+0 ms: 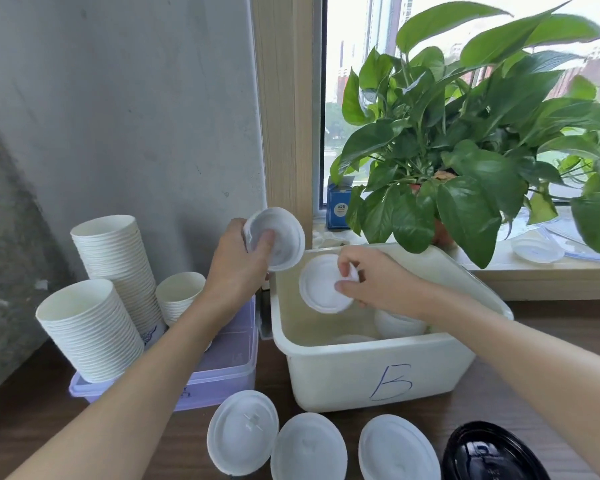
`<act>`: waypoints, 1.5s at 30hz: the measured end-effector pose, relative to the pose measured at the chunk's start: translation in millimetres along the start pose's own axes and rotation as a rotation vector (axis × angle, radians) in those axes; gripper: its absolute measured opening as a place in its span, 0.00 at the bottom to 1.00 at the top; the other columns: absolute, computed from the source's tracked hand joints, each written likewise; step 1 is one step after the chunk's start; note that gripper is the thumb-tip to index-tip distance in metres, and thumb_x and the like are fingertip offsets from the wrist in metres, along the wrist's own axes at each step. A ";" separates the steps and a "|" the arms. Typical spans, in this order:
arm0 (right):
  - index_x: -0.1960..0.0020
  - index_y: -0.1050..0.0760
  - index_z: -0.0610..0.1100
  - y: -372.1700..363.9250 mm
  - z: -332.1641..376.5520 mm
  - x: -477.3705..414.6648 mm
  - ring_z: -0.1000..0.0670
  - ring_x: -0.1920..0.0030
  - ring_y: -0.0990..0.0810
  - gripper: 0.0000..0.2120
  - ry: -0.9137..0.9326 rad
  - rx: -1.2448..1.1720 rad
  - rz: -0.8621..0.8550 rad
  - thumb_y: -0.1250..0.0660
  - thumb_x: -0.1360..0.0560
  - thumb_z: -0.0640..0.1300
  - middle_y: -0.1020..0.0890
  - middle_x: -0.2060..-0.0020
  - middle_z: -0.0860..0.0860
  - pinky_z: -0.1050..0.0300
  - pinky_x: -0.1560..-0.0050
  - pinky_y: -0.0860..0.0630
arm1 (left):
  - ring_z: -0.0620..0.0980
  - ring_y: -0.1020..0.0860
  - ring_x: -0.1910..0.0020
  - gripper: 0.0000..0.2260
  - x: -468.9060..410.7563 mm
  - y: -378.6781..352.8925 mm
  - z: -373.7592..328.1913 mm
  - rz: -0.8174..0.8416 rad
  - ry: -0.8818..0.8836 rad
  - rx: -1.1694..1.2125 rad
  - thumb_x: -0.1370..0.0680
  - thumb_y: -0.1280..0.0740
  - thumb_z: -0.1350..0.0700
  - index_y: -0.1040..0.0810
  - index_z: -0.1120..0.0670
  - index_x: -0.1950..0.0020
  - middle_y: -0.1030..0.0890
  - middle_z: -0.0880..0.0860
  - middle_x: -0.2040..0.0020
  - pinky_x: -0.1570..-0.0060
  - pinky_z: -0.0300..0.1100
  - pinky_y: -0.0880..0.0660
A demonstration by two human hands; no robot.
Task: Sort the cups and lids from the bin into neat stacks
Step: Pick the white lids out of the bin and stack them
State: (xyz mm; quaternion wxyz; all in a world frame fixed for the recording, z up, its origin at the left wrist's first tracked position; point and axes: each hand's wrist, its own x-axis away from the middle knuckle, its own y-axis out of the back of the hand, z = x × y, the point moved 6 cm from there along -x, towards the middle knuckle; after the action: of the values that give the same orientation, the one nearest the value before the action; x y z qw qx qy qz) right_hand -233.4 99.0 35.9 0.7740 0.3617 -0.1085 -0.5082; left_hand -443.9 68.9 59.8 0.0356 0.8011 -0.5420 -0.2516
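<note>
Your left hand holds a small stack of clear lids above the far left corner of the white bin, fingers clamped on it. Your right hand pinches a white lid over the bin's inside. Three white lids lie on the near tabletop, and stacked paper cups stand at left.

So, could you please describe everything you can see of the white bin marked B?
The white bin is an open rectangular tub, apparently plastic, with rounded corners and a flared rim. A blue handwritten "B" marks its near wall. It stands upright on the wooden tabletop, beside a purple container. A few white lids lie inside; the right hand reaches in.
</note>
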 end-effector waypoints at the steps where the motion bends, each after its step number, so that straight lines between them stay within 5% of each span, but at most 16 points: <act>1: 0.61 0.33 0.49 7.8 -0.8 1.9 0.52 0.72 0.29 0.12 0.004 -0.034 -0.046 0.31 0.26 0.40 0.31 0.69 0.52 0.55 0.67 0.27 | 0.55 0.20 0.59 0.11 0.6 -1.9 -2.4 -0.004 -0.004 0.007 0.19 0.36 0.53 0.29 0.53 0.37 0.21 0.54 0.47 0.66 0.47 0.21; 8: 0.53 0.31 0.50 43.3 12.5 14.8 0.50 0.69 0.29 0.11 0.106 -0.277 -0.295 0.32 0.25 0.36 0.28 0.65 0.48 0.56 0.66 0.25 | 0.48 0.22 0.52 0.10 9.7 -32.3 -26.1 0.089 -0.122 0.038 0.17 0.38 0.58 0.27 0.48 0.37 0.24 0.50 0.43 0.72 0.40 0.21; 12: 0.47 0.34 0.54 40.4 19.5 12.7 0.49 0.64 0.27 0.17 0.122 -0.317 -0.295 0.32 0.26 0.37 0.23 0.59 0.43 0.50 0.62 0.25 | 0.50 0.20 0.52 0.10 18.4 -56.1 -37.7 0.199 -0.004 0.246 0.15 0.42 0.51 0.25 0.50 0.38 0.23 0.52 0.44 0.65 0.48 0.17; 15: 0.39 0.37 0.54 36.2 18.0 11.1 0.45 0.58 0.22 0.22 0.109 -0.348 -0.307 0.31 0.25 0.39 0.21 0.52 0.43 0.48 0.58 0.23 | 0.50 0.18 0.53 0.11 23.0 -61.8 -40.2 0.230 0.005 0.304 0.19 0.37 0.45 0.27 0.47 0.39 0.22 0.51 0.43 0.64 0.47 0.17; 20: 0.38 0.28 0.52 22.5 16.6 6.6 0.48 0.52 0.21 0.15 0.159 -0.303 -0.277 0.32 0.23 0.45 0.21 0.48 0.51 0.55 0.55 0.24 | 0.48 0.19 0.51 0.16 24.6 -61.6 -38.2 0.223 -0.071 0.250 0.23 0.28 0.52 0.28 0.44 0.39 0.23 0.46 0.45 0.64 0.41 0.19; 24: 0.32 0.31 0.52 25.7 16.4 8.3 0.62 0.48 0.24 0.17 0.112 -0.455 -0.311 0.39 0.20 0.48 0.22 0.45 0.53 0.70 0.50 0.28 | 0.44 0.20 0.49 0.18 24.7 -62.0 -36.2 0.255 -0.163 0.223 0.23 0.28 0.54 0.30 0.44 0.37 0.22 0.45 0.44 0.59 0.39 0.20; 28: 0.38 0.24 0.50 27.3 28.1 10.9 0.67 0.45 0.25 0.21 0.169 -0.426 -0.337 0.37 0.25 0.60 0.20 0.46 0.60 0.76 0.49 0.31 | 0.42 0.20 0.46 0.23 27.5 -68.6 -37.4 0.334 -0.207 0.096 0.25 0.27 0.48 0.30 0.48 0.33 0.20 0.45 0.44 0.45 0.43 0.21; 39: 0.52 0.23 0.48 32.4 26.4 16.0 0.63 0.61 0.22 0.17 0.207 -0.241 -0.530 0.38 0.25 0.61 0.19 0.63 0.56 0.72 0.60 0.30 | 0.47 0.19 0.46 0.18 35.0 -75.8 -51.2 0.387 -0.372 0.057 0.22 0.30 0.50 0.25 0.53 0.34 0.18 0.49 0.45 0.45 0.49 0.22; 45: 0.54 0.26 0.45 41.3 23.5 18.5 0.64 0.65 0.26 0.21 0.175 -0.228 -0.626 0.42 0.26 0.62 0.25 0.67 0.58 0.71 0.64 0.32 | 0.47 0.19 0.46 0.23 30.7 -80.7 -45.7 0.408 -0.252 0.121 0.24 0.28 0.47 0.29 0.52 0.32 0.18 0.49 0.43 0.44 0.48 0.21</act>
State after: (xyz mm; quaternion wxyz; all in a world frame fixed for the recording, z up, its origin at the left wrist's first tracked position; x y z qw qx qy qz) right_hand -208.2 81.6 76.7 0.6225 0.3308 0.1318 -0.6970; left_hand -346.3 64.9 61.8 -0.0303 0.6379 -0.7068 -0.3044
